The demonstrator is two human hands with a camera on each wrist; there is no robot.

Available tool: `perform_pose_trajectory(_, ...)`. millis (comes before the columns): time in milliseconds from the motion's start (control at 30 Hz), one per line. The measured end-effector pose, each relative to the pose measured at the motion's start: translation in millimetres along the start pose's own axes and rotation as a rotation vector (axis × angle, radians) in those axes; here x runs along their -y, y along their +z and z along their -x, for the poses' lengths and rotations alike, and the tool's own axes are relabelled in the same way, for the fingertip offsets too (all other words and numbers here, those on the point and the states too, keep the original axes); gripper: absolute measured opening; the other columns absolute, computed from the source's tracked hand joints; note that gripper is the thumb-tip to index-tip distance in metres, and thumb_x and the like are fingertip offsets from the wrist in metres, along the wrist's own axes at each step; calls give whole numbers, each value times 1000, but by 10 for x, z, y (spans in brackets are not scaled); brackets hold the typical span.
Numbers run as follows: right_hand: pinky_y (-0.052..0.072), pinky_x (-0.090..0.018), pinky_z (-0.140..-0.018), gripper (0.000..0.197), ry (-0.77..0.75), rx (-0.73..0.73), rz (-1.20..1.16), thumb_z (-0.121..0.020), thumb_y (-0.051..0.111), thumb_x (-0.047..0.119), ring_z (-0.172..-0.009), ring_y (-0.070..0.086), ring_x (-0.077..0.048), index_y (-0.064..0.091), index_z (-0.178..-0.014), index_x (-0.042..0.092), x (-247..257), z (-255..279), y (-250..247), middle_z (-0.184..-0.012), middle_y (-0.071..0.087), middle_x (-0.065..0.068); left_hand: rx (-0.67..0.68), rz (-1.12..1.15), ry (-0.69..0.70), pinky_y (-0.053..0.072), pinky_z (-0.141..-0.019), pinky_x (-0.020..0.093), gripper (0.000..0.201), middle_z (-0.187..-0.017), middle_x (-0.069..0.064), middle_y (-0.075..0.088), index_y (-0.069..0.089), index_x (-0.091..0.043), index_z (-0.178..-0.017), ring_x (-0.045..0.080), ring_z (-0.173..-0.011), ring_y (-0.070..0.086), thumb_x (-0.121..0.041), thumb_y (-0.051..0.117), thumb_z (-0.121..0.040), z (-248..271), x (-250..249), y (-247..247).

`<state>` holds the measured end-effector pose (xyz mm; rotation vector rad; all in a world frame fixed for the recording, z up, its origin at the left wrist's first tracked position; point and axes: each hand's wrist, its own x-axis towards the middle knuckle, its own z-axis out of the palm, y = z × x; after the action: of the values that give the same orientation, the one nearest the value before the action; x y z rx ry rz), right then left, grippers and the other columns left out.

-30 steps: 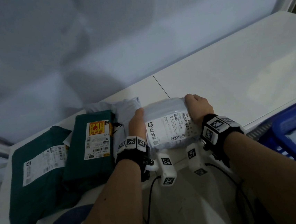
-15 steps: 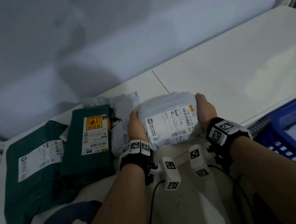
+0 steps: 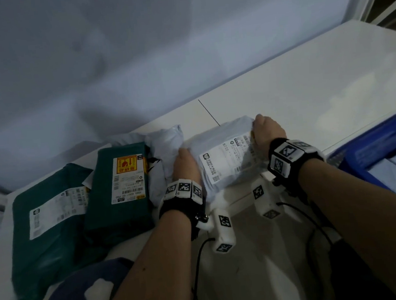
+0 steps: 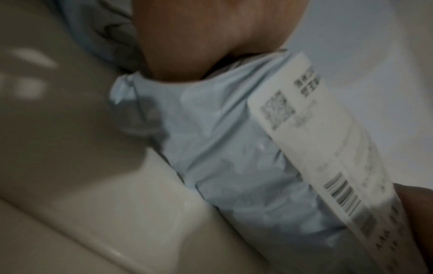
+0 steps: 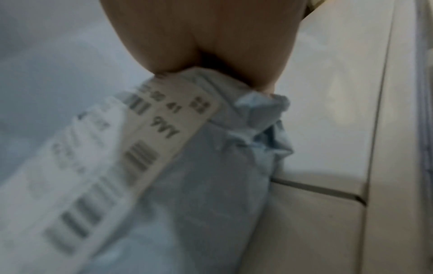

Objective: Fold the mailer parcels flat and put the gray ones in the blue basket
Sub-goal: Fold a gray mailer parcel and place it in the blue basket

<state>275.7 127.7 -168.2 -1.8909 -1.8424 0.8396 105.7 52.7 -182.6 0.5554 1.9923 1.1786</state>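
White table (image 3: pixel 307 86): green mailers (image 3: pixel 116 189) at 9 o'clock. Blue basket (image 3: pixel 382 137) at 3 o'clock, gray parcel already in. Gray mailer (image 3: pixel 224 157) at center, between my hands. L hand (image 3: pixel 185 162) grips left end, R hand (image 3: pixel 269 132) right end, fingers curled on plastic. Step, I judge: squaring the fold. Next: carry to 3 o'clock w/o fold springing open.

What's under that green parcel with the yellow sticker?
The green parcel leans on another green parcel at its left; a gray mailer shows from beneath its right edge. What lies under its middle is covered.
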Motion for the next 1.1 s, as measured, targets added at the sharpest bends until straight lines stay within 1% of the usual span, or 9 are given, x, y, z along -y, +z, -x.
perform_pose_trajectory(167, 38, -42, -95, 38, 117, -197, -128, -101, 35, 28, -117, 47, -40, 52, -118, -1, 19, 125, 41, -124, 51, -24, 44, -201, 91, 39, -96, 35, 39, -140, 27, 49, 46, 9, -130, 36, -126, 49, -14, 23, -108, 116, -65, -86)
perform_pose_trajectory(267, 37, -40, -101, 47, 91, -170, -198, -98, 46, 32, -125, 44, -40, 47, -135, 4, 77, 229, -28, -139, 43, -23, -6, -240, 158, 37, -99, 35, 39, -140, 22, 51, 48, 1, -135, 36, -127, 48, -21, 35, -105, 108, -125, -145)
perform_pose_trajectory(400, 38, -39, -108, 47, 33, -153, -191, -93, 55, 26, -130, 40, -33, 48, -137, 11, 143, 325, -187, -145, 36, -15, 14, -146, 400, 40, -87, 29, 29, -107, 7, 63, 60, -9, -104, 27, -111, 57, -27, 37, -104, 93, -315, -172)
perform_pose_trajectory(500, 43, -35, -97, 31, -18, -174, -121, -93, 56, 28, -120, 47, -31, 59, -120, 13, 188, 420, -260, -131, 48, -13, 183, -103, 415, 39, -101, 25, 39, -117, -1, 65, 66, -8, -118, 13, -113, 56, -33, 39, -104, 68, -388, -142)
perform_pose_trajectory(567, 48, -33, -86, 32, -9, -108, -178, -93, 54, 27, -108, 57, -33, 54, -122, 12, 216, 494, -264, -120, 58, -16, 245, -143, 418, 40, -103, 24, 35, -116, -5, 67, 70, -11, -118, 10, -112, 58, -31, 46, -102, 14, -358, -127)
perform_pose_trajectory(700, 48, -40, -93, 49, 89, 15, -198, -96, 48, 26, -115, 55, -40, 35, -141, 11, 197, 574, -202, -127, 55, -24, 275, -262, 455, 45, -97, 28, 26, -107, -1, 71, 74, -13, -106, 17, -108, 62, -29, 54, -97, -18, -226, -74)
perform_pose_trajectory(867, 42, -30, -81, 48, 86, 30, -226, -98, 44, 28, -114, 55, -37, 36, -143, 17, 203, 522, -163, -130, 54, -22, 219, -444, 517, 43, -83, 22, 20, -98, -3, 70, 72, -20, -103, 15, -94, 60, -32, 59, -94, 90, -213, -134)
perform_pose_trajectory(1033, 40, -33, -98, 47, 14, 61, -210, -96, 47, 30, -124, 49, -33, 42, -141, 20, 231, 493, -100, -134, 55, -14, 171, -501, 576, 47, -72, 28, 30, -72, 4, 68, 67, -11, -77, 24, -77, 64, -35, 60, -94, 99, -199, -259)
perform_pose_trajectory(1100, 39, -34, -102, 47, -1, 54, -202, -93, 50, 33, -125, 47, -33, 46, -139, 22, 217, 461, -84, -136, 49, -14, 145, -511, 585, 50, -73, 33, 36, -74, 8, 71, 67, -7, -76, 28, -78, 66, -38, 60, -94, 99, -210, -264)
